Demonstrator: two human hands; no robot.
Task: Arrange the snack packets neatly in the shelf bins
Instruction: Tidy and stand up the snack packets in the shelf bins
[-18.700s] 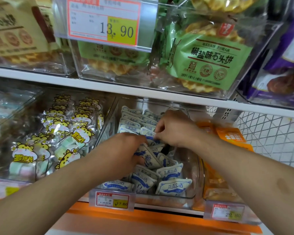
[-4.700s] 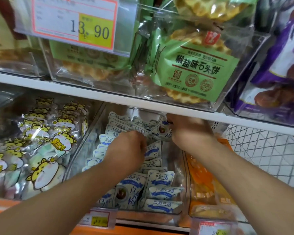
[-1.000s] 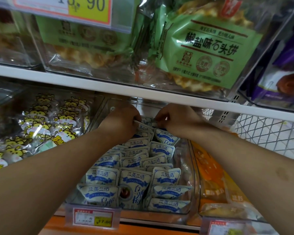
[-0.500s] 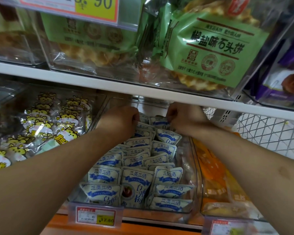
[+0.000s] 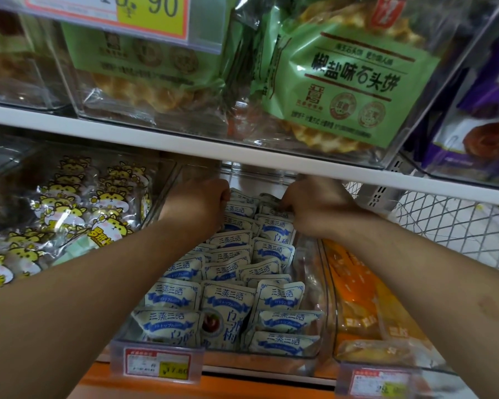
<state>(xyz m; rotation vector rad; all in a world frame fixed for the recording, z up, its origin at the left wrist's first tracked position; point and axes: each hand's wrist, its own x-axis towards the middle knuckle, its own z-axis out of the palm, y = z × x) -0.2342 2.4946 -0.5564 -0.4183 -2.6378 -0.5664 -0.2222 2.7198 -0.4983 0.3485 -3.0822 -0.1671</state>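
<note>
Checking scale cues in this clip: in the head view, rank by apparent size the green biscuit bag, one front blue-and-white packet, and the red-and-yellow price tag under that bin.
1. Green biscuit bag, clearly largest.
2. Front blue-and-white packet and red-and-yellow price tag look alike; the tag sits nearer the camera, so no ranking.

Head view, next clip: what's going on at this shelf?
A person is tidying small blue-and-white snack packets in a clear bin on the lower shelf. Both hands reach to the back of the bin, under the shelf above: the left hand and the right hand have fingers curled on the rearmost packets. The packets nearer the front stand in rough rows. Neighbouring bins hold cat-print packets on the left and orange packets on the right.
</note>
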